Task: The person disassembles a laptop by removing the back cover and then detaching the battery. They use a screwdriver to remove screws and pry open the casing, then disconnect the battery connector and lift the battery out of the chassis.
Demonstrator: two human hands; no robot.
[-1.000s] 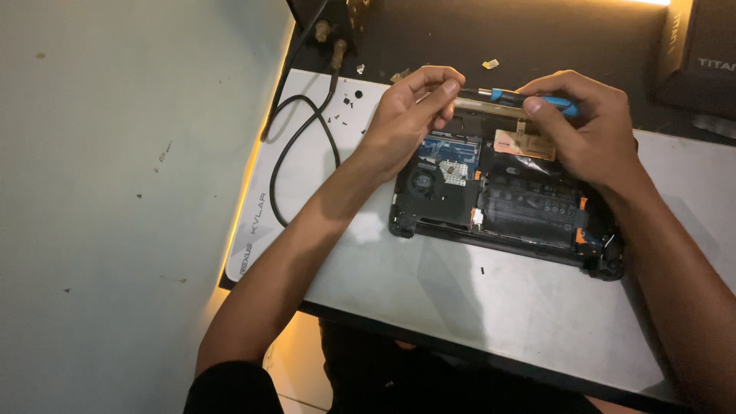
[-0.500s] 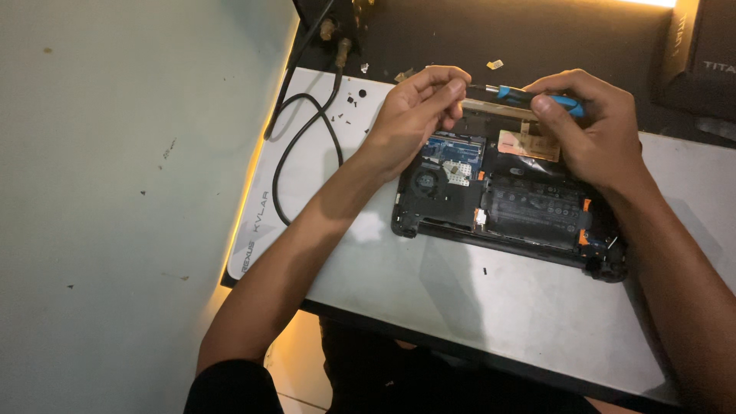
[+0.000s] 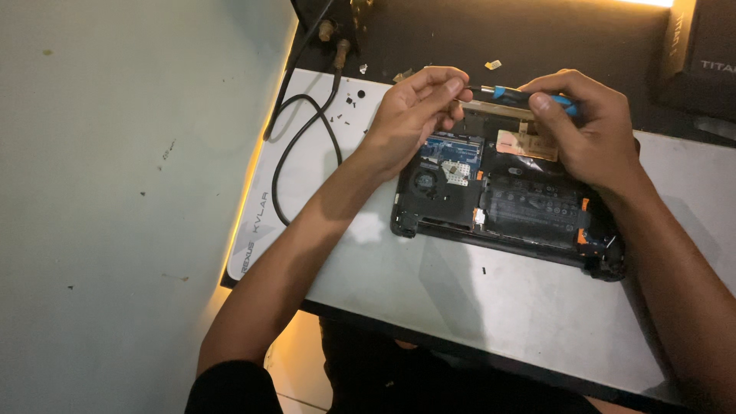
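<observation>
Your right hand grips the blue-handled screwdriver over the far edge of the opened laptop on the tabletop; your left hand pinches its tip closed; seating it seems next, needing steady aim.

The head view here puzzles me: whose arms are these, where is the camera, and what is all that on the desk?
The camera sits on a person's head and looks down, so the two bare arms are that person's own. On a white desk mat lies an opened laptop with its bottom cover off, so the fan, circuit board and battery show. The right hand holds a screwdriver with a blue and black handle, lying level above the far edge of the laptop. The left hand pinches at its tip end. A black cable loops on the mat at the left, with small dark screws scattered near it.
</observation>
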